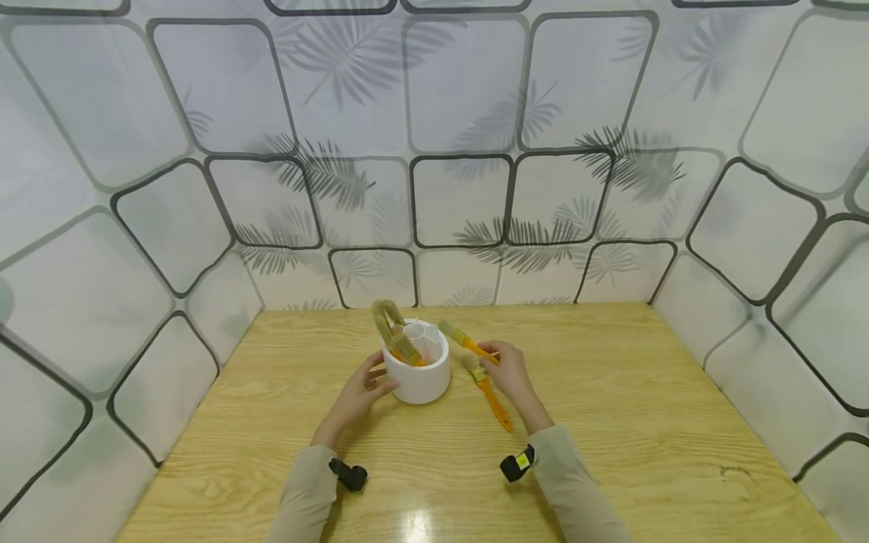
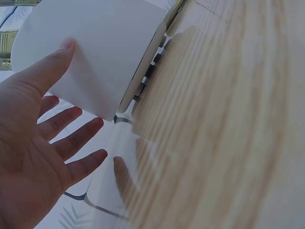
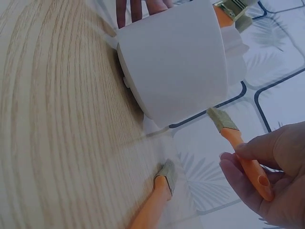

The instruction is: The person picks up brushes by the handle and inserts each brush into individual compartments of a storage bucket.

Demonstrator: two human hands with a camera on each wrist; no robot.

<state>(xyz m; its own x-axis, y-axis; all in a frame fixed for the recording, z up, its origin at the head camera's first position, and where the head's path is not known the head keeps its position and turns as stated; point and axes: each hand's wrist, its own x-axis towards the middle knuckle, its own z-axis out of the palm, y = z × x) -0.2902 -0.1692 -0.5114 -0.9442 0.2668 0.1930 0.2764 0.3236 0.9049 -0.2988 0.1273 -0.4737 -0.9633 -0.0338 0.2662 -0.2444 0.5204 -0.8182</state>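
Observation:
A white round desk organizer (image 1: 422,385) with inner dividers stands on the table. Inside it are a paintbrush (image 1: 407,349) with its bristles up and a tan, bent-looking bristly shape (image 1: 382,320). My left hand (image 1: 360,392) rests against the organizer's left side; in the left wrist view the thumb touches its wall and the other fingers are spread. To the right of the organizer, my right hand (image 1: 509,369) pinches a paintbrush (image 3: 248,164) by its orange handle, bristles pointing toward the organizer. Another orange-handled paintbrush (image 1: 494,403) lies on the table beside that hand.
A light wood-grain table (image 1: 611,422) lies under everything. Patterned white cloth walls (image 1: 462,204) rise at the back and both sides. A small black wrist camera (image 1: 349,475) sits on the left sleeve, another camera (image 1: 516,464) on the right.

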